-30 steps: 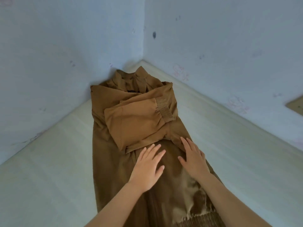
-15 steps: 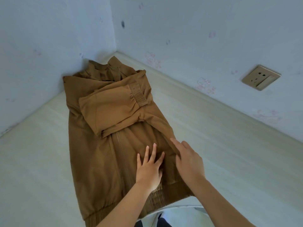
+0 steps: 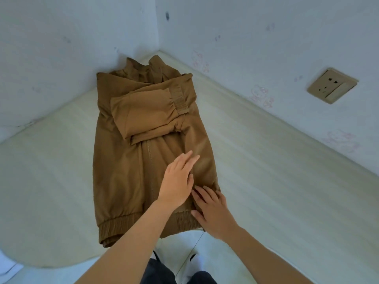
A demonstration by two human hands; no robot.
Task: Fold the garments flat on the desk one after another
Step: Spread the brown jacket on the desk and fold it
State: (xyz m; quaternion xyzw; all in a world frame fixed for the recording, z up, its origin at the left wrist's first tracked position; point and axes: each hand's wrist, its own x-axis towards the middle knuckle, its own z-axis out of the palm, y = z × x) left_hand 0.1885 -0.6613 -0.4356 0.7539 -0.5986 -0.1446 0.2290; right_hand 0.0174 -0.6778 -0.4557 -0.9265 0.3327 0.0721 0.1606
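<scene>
Left hand point(image 3: 178, 182) and right hand point(image 3: 213, 212) rest on one jacket point(image 3: 119, 171).

One jacket point(image 3: 121, 173), two hands point(image 3: 177, 182) point(image 3: 213, 212), one socket point(image 3: 332, 86)

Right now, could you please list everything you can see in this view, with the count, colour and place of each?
brown fabric jacket with ribbed cuffs and hem: one, brown, flat on the desk, collar toward the wall corner, sleeves folded across its chest.
pale wood-grain desk: one, cream, under the jacket, set into the corner.
plain painted walls: two, whitish, meeting behind the collar.
rectangular beige wall socket: one, beige, on the right-hand wall.
faint pink cartoon prints: several, pink, low on the right-hand wall.
dark trousers: one pair, dark, at the bottom edge.
left hand: one, flat on the jacket's lower right part.
right hand: one, flat on the ribbed hem.
</scene>
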